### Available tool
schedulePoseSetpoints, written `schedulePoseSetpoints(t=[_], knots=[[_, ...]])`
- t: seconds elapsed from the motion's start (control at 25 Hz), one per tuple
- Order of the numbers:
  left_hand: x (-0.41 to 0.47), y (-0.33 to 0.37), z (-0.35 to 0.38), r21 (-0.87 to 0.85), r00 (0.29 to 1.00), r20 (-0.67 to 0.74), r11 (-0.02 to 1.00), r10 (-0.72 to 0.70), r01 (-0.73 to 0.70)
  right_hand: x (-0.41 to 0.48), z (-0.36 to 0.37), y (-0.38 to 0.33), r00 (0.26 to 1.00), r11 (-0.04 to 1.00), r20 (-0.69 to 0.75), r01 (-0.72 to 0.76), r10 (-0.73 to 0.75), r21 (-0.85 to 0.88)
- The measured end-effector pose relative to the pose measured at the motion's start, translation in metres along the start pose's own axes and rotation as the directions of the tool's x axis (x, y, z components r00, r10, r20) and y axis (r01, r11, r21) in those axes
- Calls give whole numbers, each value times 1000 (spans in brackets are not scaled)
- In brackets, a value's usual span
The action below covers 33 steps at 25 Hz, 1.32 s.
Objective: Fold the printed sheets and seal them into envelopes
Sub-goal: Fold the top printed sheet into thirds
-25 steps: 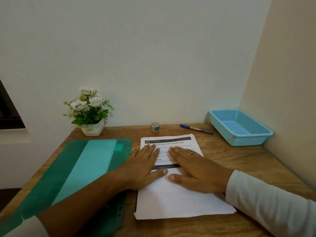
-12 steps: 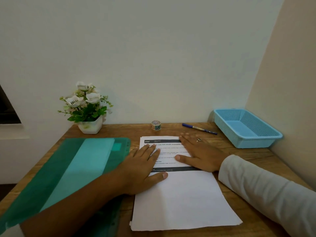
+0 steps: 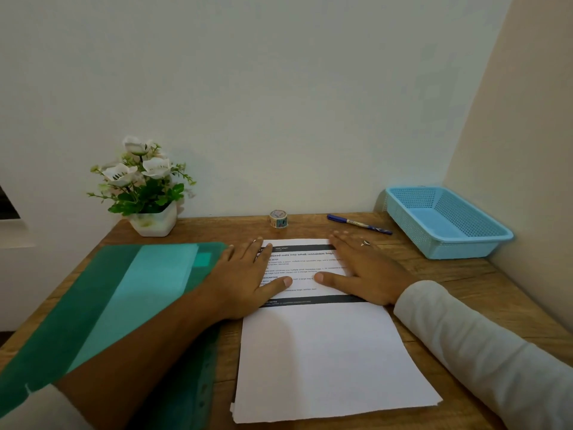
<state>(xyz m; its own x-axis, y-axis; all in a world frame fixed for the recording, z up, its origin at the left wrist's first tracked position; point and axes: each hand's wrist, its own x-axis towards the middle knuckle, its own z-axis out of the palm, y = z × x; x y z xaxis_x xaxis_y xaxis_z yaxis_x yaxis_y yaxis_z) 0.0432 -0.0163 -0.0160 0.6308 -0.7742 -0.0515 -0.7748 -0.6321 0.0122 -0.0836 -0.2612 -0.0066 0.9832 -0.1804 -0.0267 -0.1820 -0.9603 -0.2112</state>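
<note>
Sheets: our printed stack [image 3: 325,352] lies unfolded on the desk [image 3: 465,283]
Left hand [image 3: 245,277]: flat, fingers straight, pressing its far-left part
Right hand [image 3: 362,271]: flat, likewise, far-right part

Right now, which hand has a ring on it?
The right hand, the one with the white sleeve down to its wrist: a ring sits on one finger. No ring shows on the left hand.

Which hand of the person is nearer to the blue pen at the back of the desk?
The right hand. It lies flat on the printed sheets, just in front of the blue pen. The left hand rests on their left edge, farther from it.
</note>
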Motion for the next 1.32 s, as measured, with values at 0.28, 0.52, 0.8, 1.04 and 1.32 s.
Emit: schedulePoseSetpoints(t=[0.28,0.52,0.8,1.04,1.32], knots=[[-1,0,0,-51,999,-16,998,-46,45,6,5,12,959,945,-220,-108,181,309],[-1,1,-1,-53,999,-6,997,-49,48,-2,1,17,879,767,-427,121,213,630],[-3,0,-2,-138,997,-52,989,-53,45,-3,2,25,898,595,-378,180,226,783],[0,-7,-10,-786,888,-303,618,-346,-27,-5,-1,21,913,523,-348,194,215,830],[13,-20,4,-522,909,-218,829,-356,200,-7,-3,20,906,555,-368,201,208,807]])
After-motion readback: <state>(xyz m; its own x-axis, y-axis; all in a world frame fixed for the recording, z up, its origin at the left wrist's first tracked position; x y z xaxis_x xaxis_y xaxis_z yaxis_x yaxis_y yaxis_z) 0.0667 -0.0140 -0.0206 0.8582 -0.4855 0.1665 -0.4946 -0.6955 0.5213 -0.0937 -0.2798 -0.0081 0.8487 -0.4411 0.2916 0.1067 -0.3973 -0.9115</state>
